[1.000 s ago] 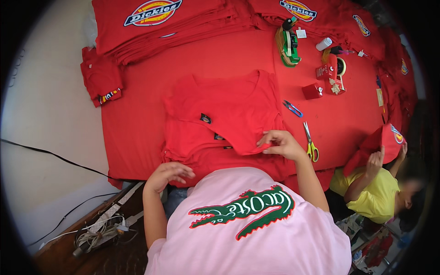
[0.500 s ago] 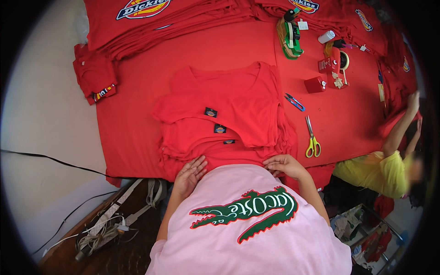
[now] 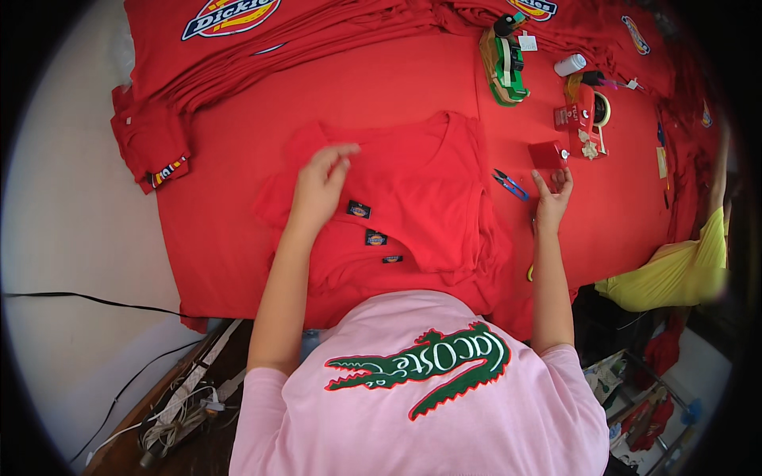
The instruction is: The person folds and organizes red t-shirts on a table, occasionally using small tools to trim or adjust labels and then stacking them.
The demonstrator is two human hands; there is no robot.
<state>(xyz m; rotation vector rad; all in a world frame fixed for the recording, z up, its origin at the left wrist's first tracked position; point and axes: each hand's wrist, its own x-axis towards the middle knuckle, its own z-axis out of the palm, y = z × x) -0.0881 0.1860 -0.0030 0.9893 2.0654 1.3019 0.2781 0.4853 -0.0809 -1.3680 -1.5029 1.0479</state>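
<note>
red t-shirt (image 3: pixel 413 182) lies flat on the desk (image 3: pixel 238 238), neck to the far side.
left hand (image 3: pixel 321 181) rests on it, grip loose; right hand (image 3: pixel 551 194), grip wide, touches a small red box (image 3: pixel 546 154); three dark rectangular labels (image 3: pixel 359 209) near the middle.

Both arms outstretched, left hand (image 3: pixel 321 184) loosely curled, right hand (image 3: pixel 552 194) seemingly open.

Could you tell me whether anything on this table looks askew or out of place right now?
Nothing looks damaged or spilled. The stacked red shirts under the left hand sit staggered, so three small neck labels show in a step-like row. The right hand reaches toward a small red box, beside blue-handled snips.
</note>
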